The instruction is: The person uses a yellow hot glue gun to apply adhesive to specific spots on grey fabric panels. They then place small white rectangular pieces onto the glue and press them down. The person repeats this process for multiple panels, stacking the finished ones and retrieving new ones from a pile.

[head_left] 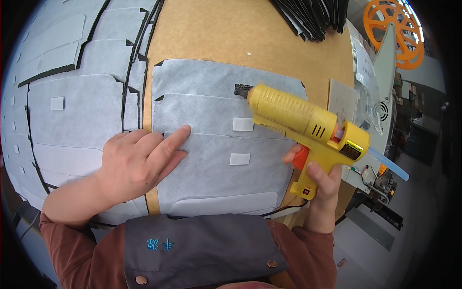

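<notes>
My right hand (327,179) grips a yellow glue gun (294,110) by its handle, with fingers at the orange trigger (301,157). A translucent glue stick (391,164) sticks out of the gun's back end. The nozzle points left, over a pale grey-white fabric panel (207,113), and a small dark patch (240,90) shows right at its tip. Two small white rectangles (239,159) lie on the panel, one above the other. My left hand (137,161) rests at the panel's left edge, index finger stretched out onto a seam, holding nothing.
More pale panels with black edging (72,115) lie overlapped at the left. A stack of black-edged sheets (315,17) sits at the far edge of the brown tabletop (207,31). On the right are an orange spool (399,33) and a circuit board (385,183). A black cord (284,208) runs along the near edge.
</notes>
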### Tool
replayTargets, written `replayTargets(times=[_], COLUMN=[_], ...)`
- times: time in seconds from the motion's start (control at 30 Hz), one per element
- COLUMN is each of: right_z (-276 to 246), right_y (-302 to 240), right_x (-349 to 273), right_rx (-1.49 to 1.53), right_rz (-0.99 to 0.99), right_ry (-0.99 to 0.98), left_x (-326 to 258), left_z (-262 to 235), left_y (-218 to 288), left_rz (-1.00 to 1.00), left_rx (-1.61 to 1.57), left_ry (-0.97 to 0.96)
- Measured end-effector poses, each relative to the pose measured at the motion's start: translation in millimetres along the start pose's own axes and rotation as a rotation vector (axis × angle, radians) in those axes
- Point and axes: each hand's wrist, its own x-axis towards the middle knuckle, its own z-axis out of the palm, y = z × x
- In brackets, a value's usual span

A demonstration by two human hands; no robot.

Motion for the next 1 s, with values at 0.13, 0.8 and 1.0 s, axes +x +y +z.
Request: replayTargets(times=[0.13, 0.8, 1.0], right_z=[-0.7, -9.7, 0.9], right_y=[0.8, 2.7, -3.5], right_x=[-3.6, -15.0, -12.2], right_rx=[0.007, -0.009, 0.020], right_rz=[0.003, 0.006, -0.006], right_ry=[-0.006, 0.088, 0.109], left_x=[-0.2, 0.1, 0.3], left_z=[0.3, 0.8, 0.0], left_y=[0.1, 0.0, 0.5], left_rz=[-0.003, -0.001, -0.004], left_rx=[0.000, 0.003, 0.006], left_ry=[-0.009, -0.014, -0.018])
